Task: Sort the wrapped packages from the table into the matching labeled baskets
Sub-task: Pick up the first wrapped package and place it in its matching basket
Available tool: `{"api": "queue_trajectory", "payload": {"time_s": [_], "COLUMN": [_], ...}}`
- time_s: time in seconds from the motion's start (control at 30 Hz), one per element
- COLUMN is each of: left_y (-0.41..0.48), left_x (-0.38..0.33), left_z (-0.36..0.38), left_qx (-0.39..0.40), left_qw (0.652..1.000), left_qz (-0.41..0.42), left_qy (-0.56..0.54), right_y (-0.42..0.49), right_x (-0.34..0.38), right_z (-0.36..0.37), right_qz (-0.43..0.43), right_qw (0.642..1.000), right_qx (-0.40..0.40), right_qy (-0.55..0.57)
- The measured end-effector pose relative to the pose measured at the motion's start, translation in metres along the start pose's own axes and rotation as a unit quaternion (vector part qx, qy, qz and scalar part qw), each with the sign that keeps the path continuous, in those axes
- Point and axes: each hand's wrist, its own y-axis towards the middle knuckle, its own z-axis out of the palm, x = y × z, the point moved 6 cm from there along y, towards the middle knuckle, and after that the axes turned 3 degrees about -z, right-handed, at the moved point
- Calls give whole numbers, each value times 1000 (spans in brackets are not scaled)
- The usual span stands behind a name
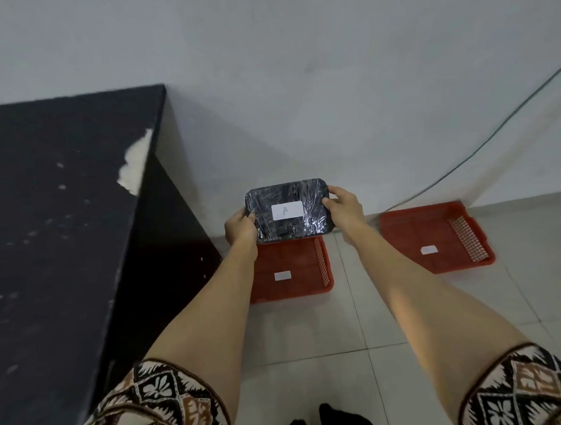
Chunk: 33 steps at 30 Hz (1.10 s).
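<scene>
A dark package [287,192] wrapped in shiny plastic film carries a white label marked "A". My left hand [240,229] grips its left end and my right hand [344,208] grips its right end. I hold it in the air above the far edge of a red basket [323,285] on the floor, which has a white label inside. A second red basket [438,232] with its own white label lies on the floor to the right. I cannot read either basket label.
A black table [59,209] with a chipped white patch on its edge fills the left side. A white wall stands behind the baskets, and a thin cable [497,133] runs down it. The floor has pale tiles. My dark feet show at the bottom.
</scene>
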Motion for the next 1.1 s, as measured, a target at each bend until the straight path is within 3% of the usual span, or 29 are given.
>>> {"api": "queue_trajectory", "payload": {"time_s": [0.27,0.53,0.7,1.1], "left_y": [141,284,314,334], "left_x": [134,219,268,336], "left_z": [25,55,63,76], "left_qx": [-52,5,33,52], "left_qw": [996,977,980,983], "left_qz": [12,41,27,97], "left_qy": [71,210,194,148], "right_y": [107,211,235,238], "right_x": [-162,-277,-326,-400], "right_z": [70,133,154,187], "right_qz": [2,-35,-25,-27], "right_qw": [999,988,980,983], "right_qx": [31,63,66,121], "right_qy": [-12,-139,-185,-136]}}
